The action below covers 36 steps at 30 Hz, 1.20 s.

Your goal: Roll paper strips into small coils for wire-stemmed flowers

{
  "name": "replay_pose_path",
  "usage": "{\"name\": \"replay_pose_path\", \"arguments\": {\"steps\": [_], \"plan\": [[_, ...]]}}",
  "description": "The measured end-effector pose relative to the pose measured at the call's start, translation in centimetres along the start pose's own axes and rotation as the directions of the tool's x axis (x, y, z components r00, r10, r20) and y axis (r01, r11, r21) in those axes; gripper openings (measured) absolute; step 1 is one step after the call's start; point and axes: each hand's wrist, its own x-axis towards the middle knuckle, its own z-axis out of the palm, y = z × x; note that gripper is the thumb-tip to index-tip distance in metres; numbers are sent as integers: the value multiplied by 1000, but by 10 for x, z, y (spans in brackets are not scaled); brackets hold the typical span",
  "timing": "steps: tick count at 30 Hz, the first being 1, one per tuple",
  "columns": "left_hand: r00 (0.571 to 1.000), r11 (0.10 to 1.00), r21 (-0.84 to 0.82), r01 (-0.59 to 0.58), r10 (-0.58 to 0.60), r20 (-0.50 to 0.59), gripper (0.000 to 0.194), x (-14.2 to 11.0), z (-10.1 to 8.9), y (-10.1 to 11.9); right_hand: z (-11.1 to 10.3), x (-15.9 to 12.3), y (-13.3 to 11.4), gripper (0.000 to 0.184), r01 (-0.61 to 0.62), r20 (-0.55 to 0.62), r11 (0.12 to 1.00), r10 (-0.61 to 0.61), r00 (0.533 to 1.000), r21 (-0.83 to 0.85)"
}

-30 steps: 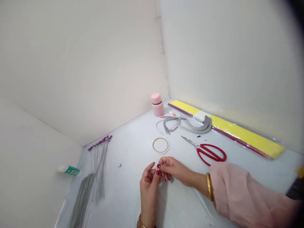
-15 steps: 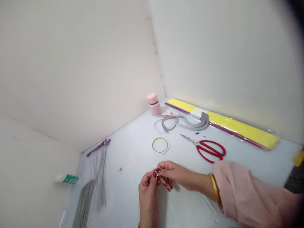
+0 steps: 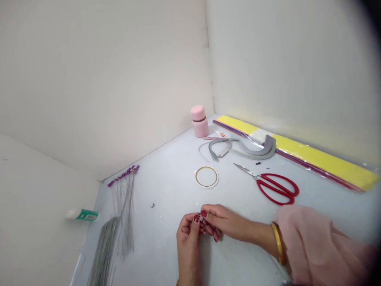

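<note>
From the head camera, the left hand [image 3: 188, 242] rises from the bottom edge and the right hand [image 3: 222, 220], with a gold bangle [image 3: 278, 243] and a pink fabric sleeve [image 3: 312, 246], comes in from the right. Their fingers meet, pinched together on a tiny pale piece [image 3: 201, 218], too small to identify, held over the pale grey surface [image 3: 160, 254]. Nearest the hands lie a small round metal bead [image 3: 152, 205], a thin gold wire ring on a white paper disc [image 3: 206, 176] and red-handled steel scissors [image 3: 275, 188]. Farther off are looped silver wire [image 3: 218, 147], a curved grey foam strip [image 3: 256, 149], a pink plastic bottle [image 3: 199, 121] and yellow paper sheets in a clear plastic sleeve [image 3: 324, 163]. To the left lie thin grey wire stems with purple beaded tips [image 3: 123, 178] and a white tube with a green label [image 3: 82, 215], and cream walls [image 3: 89, 79] rise behind the surface.
</note>
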Motion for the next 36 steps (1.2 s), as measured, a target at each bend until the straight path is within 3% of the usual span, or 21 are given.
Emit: {"name": "replay_pose_path", "arguments": {"steps": [3,7,10,12,15,19,22,25,29,32,36], "plan": [[1000,1000,-17,0,0,7,15,0,0,-2,-2,-1,-1,31,6,20,999,-7,1000,39],[999,998,45,32,-32,7,20,-2,1,-1,-1,0,-4,24,-150,91,939,128,988,311],[996,979,206,4,15,-92,12,-2,-2,3,0,-1,-8,14,-229,114,860,198,973,456],[986,917,396,-54,112,-124,12,-3,-6,5,0,-2,-11,8,-292,140,813,257,956,504],[969,754,638,-157,243,-49,12,-3,-11,9,1,-3,-13,11,-392,197,764,339,920,513],[919,593,739,-319,383,90,14,-3,-13,11,0,-2,-11,26,-450,267,739,362,893,502],[898,524,765,-375,409,161,15,-2,-12,11,-3,-1,-9,24,-449,277,708,354,893,545],[923,574,746,-336,360,139,16,0,-12,9,-7,0,-6,22,-472,320,658,347,882,587],[971,753,626,-205,235,37,18,2,-12,8,-10,-1,-6,14,-436,299,644,317,900,629],[987,832,537,-139,163,2,13,2,-14,6,-11,-3,-9,6,-372,255,696,271,928,615],[983,821,548,-161,184,14,16,0,-15,4,-10,-4,-9,9,-277,220,789,183,958,549]]}}
